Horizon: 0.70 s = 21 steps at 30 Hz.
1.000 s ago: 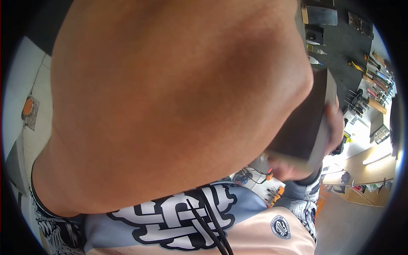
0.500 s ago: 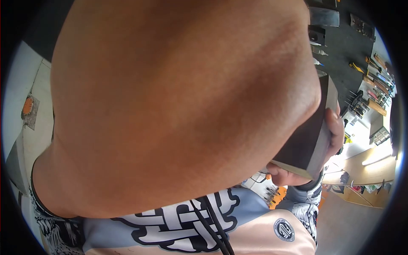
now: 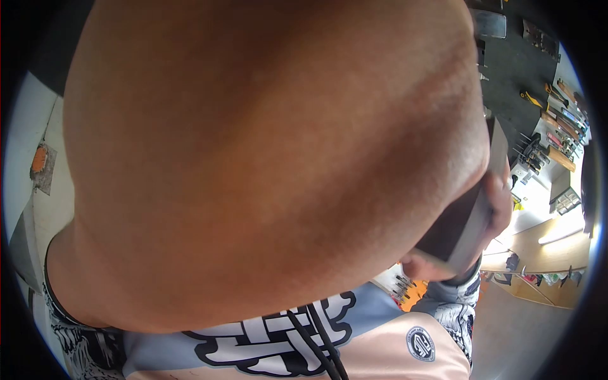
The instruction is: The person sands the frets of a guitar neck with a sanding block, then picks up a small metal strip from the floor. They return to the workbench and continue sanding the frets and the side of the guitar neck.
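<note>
Dark brown-grey in its broad face and paler grey along its narrow side, a straight-edged block [image 3: 461, 218] lies in the right hand [image 3: 499, 206]. The grip is closed around the block: one digit curls along the pale side, and others show beneath the lower end. The upper left portion of the block is concealed by the bare left arm [image 3: 272, 164], which fills most of the field close to the camera. The left hand lies out of view, so whether it is clenched, released or holding something cannot be told.

Just below the grip is a patterned black-and-white sleeve [image 3: 457, 311]; beside it, to the lower left of the grip, stands an orange holder with a row of slender dark tools [image 3: 411, 292]. Farther down and left is a blue and pale-pink top [image 3: 392, 329] bearing black-edged white interlaced lettering and a round badge. Above the grip, well apart from it, extends a dark grey work surface [image 3: 516, 54] carrying a yellow-and-black tool [image 3: 529, 98]. To the upper right of the grip lies a wooden-handled tool [image 3: 561, 158], near a cluster of dark pointed tools [image 3: 531, 152].
</note>
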Each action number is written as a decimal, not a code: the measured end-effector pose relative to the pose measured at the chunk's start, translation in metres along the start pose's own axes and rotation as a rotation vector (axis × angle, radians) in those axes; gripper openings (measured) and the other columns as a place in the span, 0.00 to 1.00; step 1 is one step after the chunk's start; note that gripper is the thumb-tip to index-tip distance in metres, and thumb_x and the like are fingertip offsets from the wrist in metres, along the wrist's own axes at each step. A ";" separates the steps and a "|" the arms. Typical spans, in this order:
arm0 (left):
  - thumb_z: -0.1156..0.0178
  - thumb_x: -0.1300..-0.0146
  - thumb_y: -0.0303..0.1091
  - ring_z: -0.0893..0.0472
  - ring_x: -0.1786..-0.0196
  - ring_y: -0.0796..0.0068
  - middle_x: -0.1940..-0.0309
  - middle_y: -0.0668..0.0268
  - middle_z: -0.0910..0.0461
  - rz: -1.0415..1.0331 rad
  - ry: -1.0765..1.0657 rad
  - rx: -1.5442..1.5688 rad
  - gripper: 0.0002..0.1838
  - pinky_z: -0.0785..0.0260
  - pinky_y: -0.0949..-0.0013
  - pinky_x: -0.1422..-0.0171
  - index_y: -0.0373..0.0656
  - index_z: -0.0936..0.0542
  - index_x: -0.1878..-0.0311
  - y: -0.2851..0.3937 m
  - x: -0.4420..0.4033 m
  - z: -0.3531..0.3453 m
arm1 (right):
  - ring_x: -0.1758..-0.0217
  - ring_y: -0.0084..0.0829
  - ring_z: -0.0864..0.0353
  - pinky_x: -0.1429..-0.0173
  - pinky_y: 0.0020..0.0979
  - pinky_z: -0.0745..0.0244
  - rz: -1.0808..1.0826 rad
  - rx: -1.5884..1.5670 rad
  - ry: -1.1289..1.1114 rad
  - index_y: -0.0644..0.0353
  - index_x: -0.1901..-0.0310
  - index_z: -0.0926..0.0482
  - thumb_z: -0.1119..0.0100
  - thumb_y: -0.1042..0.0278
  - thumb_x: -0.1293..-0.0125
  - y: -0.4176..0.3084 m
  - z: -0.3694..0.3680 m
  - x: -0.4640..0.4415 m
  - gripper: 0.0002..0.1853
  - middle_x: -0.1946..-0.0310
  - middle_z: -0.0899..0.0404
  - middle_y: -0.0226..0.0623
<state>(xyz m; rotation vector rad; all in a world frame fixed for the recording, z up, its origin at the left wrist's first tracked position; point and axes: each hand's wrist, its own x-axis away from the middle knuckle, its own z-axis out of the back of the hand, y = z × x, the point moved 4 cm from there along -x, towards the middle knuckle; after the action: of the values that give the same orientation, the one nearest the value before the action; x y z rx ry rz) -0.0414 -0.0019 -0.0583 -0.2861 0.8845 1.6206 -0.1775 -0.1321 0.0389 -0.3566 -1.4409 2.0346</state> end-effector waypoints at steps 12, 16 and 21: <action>0.29 0.36 0.52 0.19 0.40 0.54 0.52 0.57 0.16 0.002 -0.005 0.004 0.24 0.34 0.50 0.32 0.41 0.13 0.49 0.002 0.004 0.001 | 0.25 0.45 0.32 0.20 0.45 0.40 0.461 0.780 -0.117 0.69 0.21 0.50 0.20 0.39 0.48 -0.020 0.033 -0.040 0.65 0.25 0.39 0.52; 0.29 0.36 0.52 0.19 0.40 0.54 0.52 0.57 0.16 -0.001 -0.005 0.001 0.24 0.34 0.50 0.32 0.41 0.13 0.49 0.001 0.002 -0.001 | 0.25 0.47 0.31 0.20 0.47 0.41 0.537 0.808 -0.136 0.71 0.22 0.51 0.19 0.33 0.52 -0.009 0.024 -0.029 0.70 0.26 0.37 0.55; 0.29 0.36 0.51 0.19 0.41 0.55 0.52 0.57 0.16 -0.002 -0.003 -0.005 0.24 0.34 0.50 0.32 0.41 0.14 0.49 0.001 0.004 -0.001 | 0.26 0.49 0.29 0.22 0.48 0.38 0.483 0.729 -0.215 0.69 0.23 0.49 0.18 0.35 0.54 -0.005 0.018 -0.021 0.68 0.28 0.34 0.59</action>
<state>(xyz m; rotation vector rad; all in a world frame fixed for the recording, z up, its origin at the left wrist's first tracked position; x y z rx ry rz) -0.0435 0.0002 -0.0615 -0.2880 0.8772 1.6210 -0.1695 -0.1576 0.0479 -0.1808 -0.6549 2.8882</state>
